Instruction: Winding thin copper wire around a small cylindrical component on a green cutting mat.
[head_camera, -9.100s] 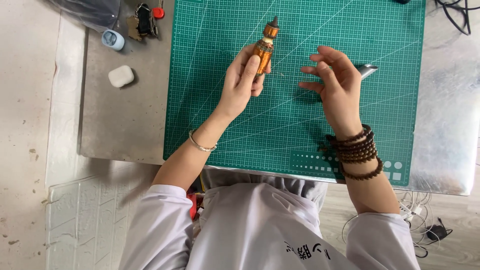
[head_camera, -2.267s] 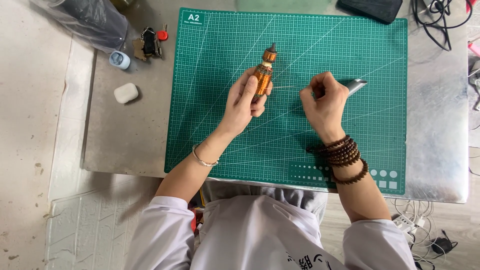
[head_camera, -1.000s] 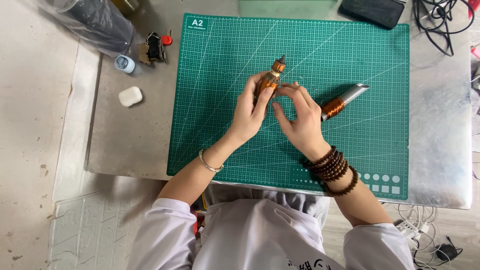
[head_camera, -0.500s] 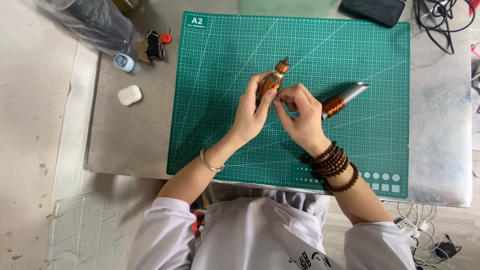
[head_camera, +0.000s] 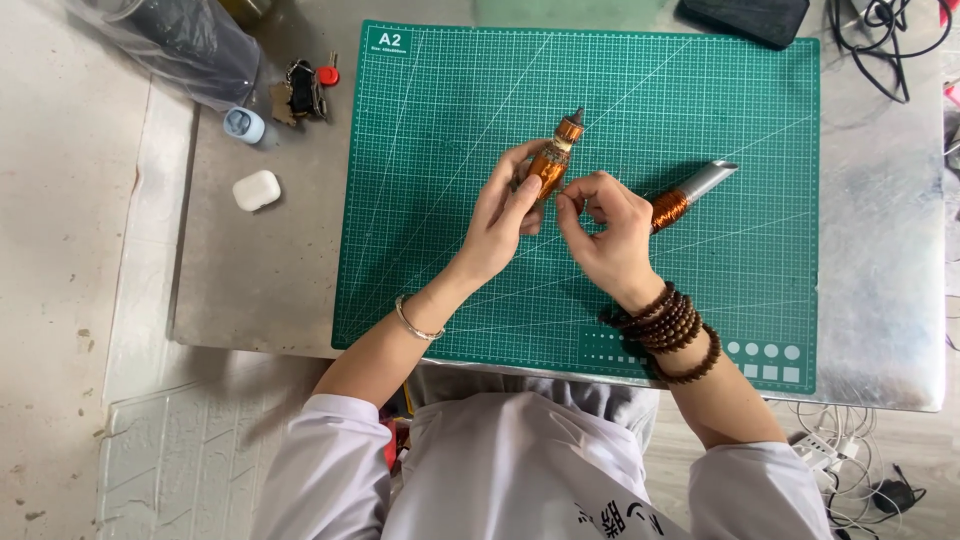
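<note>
While the left hand (head_camera: 500, 215) grips a small motor armature (head_camera: 553, 160) wound with copper wire, holding it tilted just above the green cutting mat (head_camera: 700, 300), the right hand (head_camera: 610, 235) sits right beside it, thumb and forefinger pinched shut at the coil's lower end. Whether a strand of wire is caught in that pinch is too fine to tell. Copper windings on the armature look largely intact, so the handling of the coil seems early or midway rather than finished. Second piece, a metal shaft with a copper coil (head_camera: 690, 192), lies on the mat near the right hand, untouched. Off the mat on the counter (head_camera: 260, 290): white earbud case (head_camera: 256, 190), small blue bottle (head_camera: 243, 124).
</note>
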